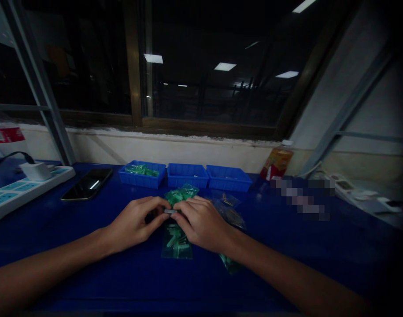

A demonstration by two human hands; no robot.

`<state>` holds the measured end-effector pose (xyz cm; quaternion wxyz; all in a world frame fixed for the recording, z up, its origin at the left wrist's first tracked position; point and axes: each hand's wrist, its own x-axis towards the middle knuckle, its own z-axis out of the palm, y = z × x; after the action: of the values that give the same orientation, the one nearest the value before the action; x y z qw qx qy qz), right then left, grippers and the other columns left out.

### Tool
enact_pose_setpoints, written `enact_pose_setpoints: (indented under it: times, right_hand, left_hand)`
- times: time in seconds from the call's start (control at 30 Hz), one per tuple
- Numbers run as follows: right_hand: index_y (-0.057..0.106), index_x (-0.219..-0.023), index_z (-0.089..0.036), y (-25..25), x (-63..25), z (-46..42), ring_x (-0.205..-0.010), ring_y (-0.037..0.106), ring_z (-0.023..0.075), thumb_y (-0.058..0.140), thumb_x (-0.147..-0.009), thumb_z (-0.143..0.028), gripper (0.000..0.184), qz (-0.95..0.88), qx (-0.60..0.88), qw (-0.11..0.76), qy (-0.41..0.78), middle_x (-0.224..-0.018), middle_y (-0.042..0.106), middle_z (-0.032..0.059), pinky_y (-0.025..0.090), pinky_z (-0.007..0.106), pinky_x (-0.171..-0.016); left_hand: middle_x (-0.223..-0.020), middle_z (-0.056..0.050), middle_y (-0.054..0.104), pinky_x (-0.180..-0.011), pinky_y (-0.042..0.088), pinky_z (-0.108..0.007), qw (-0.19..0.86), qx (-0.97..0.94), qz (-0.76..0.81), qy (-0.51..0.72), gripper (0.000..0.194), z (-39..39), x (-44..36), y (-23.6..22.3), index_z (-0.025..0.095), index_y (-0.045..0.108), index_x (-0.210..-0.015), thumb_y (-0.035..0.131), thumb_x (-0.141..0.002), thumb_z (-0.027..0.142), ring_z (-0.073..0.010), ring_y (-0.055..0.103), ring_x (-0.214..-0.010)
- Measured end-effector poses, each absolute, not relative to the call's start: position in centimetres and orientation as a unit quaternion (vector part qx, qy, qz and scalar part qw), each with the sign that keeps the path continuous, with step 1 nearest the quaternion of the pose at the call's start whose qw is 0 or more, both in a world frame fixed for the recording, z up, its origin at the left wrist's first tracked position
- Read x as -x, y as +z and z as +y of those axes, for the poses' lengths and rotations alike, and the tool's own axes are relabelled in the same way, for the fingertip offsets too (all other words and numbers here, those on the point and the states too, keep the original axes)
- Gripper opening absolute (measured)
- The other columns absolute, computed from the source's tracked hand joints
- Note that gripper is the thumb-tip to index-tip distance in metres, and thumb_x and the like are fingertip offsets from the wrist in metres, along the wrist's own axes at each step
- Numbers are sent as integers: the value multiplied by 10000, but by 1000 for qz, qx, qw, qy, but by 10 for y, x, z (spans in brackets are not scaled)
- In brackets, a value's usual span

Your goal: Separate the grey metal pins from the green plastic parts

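Note:
A small grey bar-shaped piece (pixel 170 211) is pinched at both ends between my two hands. My left hand (pixel 135 222) grips its left end with thumb and forefinger. On the other end, the fingertips of my right hand (pixel 203 220) are closed. What exactly the piece is, I cannot make out. Below it lies a green-tinted bag (pixel 177 242) with small light pieces and what look like screws inside. Behind the fingers rests a heap of green bags (pixel 181 193), partly hidden. Another green bag (pixel 230 263) shows from under my right forearm.
Three blue bins (pixel 187 181) stand in a row at the back, the left one holding green bags. Clear bags (pixel 232 213) lie right of my hands. A phone (pixel 87 185) and a power strip (pixel 29 187) are at left, a drink bottle (pixel 277 162) at back right.

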<state>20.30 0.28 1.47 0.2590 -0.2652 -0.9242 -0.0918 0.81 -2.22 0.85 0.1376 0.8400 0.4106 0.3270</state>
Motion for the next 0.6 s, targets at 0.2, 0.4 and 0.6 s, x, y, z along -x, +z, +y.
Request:
enact_pose_setpoints:
  times: [0.2, 0.4, 0.6]
  right_hand:
    - [523, -910, -163, 18, -203, 0, -680, 543, 142, 495, -818, -355, 215, -925, 262, 260, -90, -774, 619, 26, 340, 267, -625]
    - [538, -889, -159, 17, -204, 1, -715, 545, 143, 433, -860, -274, 159, -926, 242, 256, -133, -781, 619, 30, 337, 273, -645]
    - [546, -833, -146, 15, -203, 3, -663, 537, 133, 385, -881, -269, 208, -920, 244, 275, -134, -739, 621, 33, 339, 270, -619]
  left_hand:
    - [-751, -1, 597, -623, 413, -226, 142, -840, 420, 314, 181, -21, -8, 11, 163, 533, -900, 401, -877, 284, -113, 561, -671]
    - [-692, 9, 574, -610, 411, -221, 139, -850, 415, 292, 230, -22, -8, 12, 159, 536, -834, 357, -893, 289, -108, 547, -637]
    - [-722, 18, 593, -549, 424, -196, 141, -838, 406, 335, 208, -24, -8, 10, 175, 500, -1012, 475, -837, 285, -104, 556, -627]
